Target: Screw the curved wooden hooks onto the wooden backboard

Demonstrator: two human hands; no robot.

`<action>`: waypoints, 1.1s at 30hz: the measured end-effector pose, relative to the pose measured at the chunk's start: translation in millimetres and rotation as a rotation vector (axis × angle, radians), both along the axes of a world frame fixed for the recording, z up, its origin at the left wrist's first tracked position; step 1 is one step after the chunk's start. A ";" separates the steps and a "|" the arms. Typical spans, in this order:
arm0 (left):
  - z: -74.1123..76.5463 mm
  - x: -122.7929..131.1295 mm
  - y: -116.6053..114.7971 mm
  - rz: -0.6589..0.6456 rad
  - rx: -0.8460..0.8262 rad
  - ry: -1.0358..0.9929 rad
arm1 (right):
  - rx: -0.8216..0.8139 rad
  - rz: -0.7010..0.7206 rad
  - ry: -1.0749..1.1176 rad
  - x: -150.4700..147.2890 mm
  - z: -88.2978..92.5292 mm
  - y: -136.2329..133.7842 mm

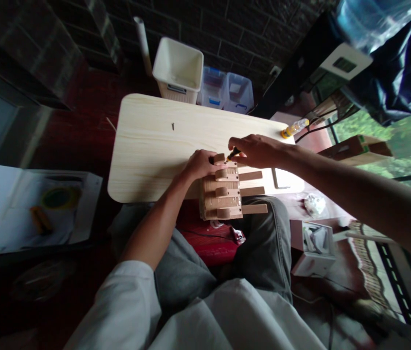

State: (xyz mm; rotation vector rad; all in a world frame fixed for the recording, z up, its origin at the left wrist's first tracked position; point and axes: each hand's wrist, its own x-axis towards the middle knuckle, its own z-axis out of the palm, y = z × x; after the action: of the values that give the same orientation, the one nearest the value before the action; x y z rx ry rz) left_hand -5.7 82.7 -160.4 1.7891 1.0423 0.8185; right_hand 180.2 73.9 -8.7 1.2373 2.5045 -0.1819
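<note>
A box-like brown block [209,199], apparently wrapped in clear tape, lies at the table's near edge and juts over it. Several wooden strips cross it, each with a rounded upright piece and dark screw spots; their ends stick out to the right. My left hand [201,164] is closed around the far end of the block, beside the farthest wooden piece [219,158]. In my right hand [252,149] is a screwdriver [233,153] with a black and yellow handle, its tip slanting down to the farthest strip. The exact contact at the tip is too small to make out.
On the pale table [143,141] lie a small dark screw-like piece [172,126], a clear yellow-ended bottle [294,128] and a flat grey-edged object [281,179]. Behind stand a cream bin [178,63] and clear plastic boxes [239,92]. A white box [314,248] is at the right.
</note>
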 end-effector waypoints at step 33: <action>-14.4 5.0 10.2 -0.117 0.027 -0.075 | -0.021 0.018 -0.107 -7.2 8.6 3.5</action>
State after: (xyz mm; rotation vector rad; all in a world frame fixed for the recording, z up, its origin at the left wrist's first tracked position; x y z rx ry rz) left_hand -0.8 92.9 -174.8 1.8094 0.8737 0.8246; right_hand 173.0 77.5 -0.1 1.1835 2.4154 -0.1337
